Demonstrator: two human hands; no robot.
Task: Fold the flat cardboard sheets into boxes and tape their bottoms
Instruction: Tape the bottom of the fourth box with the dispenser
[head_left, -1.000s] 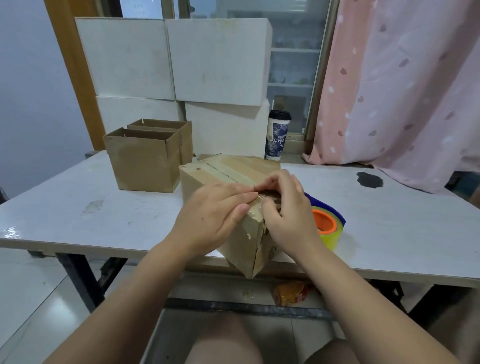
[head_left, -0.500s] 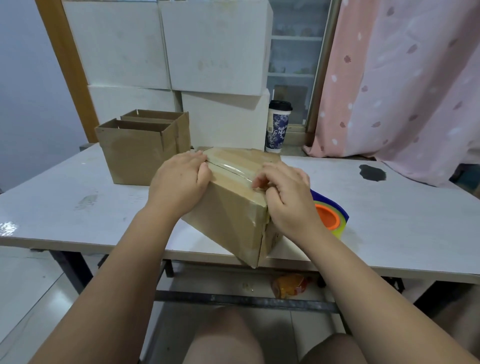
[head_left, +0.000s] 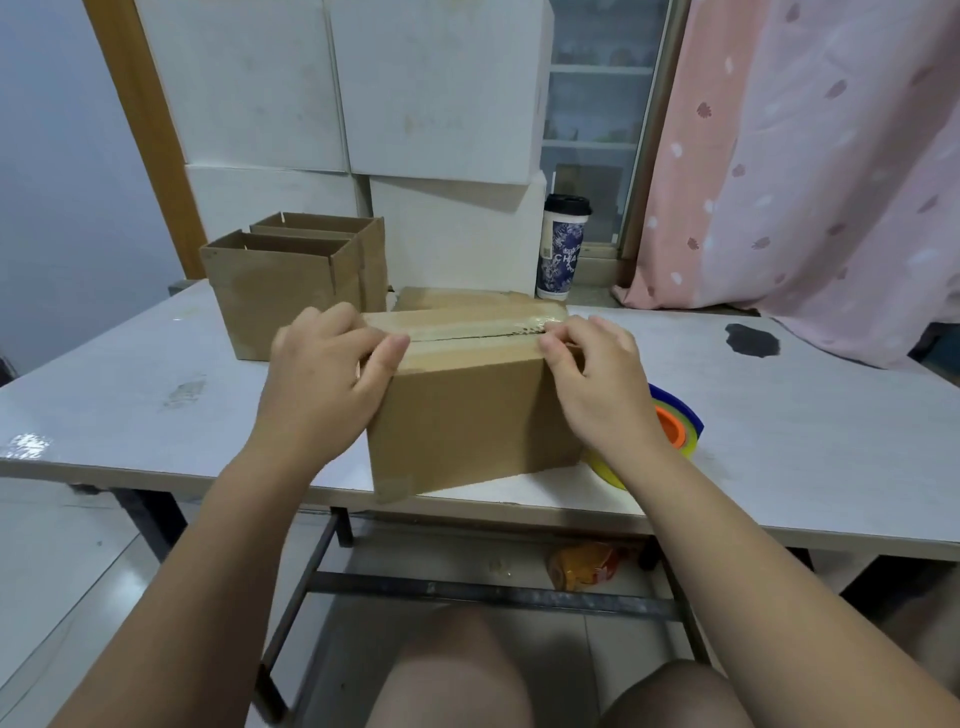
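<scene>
The left hand (head_left: 322, 382) and right hand (head_left: 597, 387) grip the box (head_left: 467, 415).

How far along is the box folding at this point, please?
Two folded boxes stand upright at the back left. The left hand and right hand grip a third box, its seam already taped. Flat cardboard behind it looks still unfolded.

White tabletop (head_left: 779, 457), taped cardboard box (head_left: 467, 421) at near edge, tape rolls (head_left: 683, 439) just right of it, open cardboard box (head_left: 280, 296) back left, second open box (head_left: 373, 265) behind, dark patch (head_left: 752, 340) far right.
</scene>
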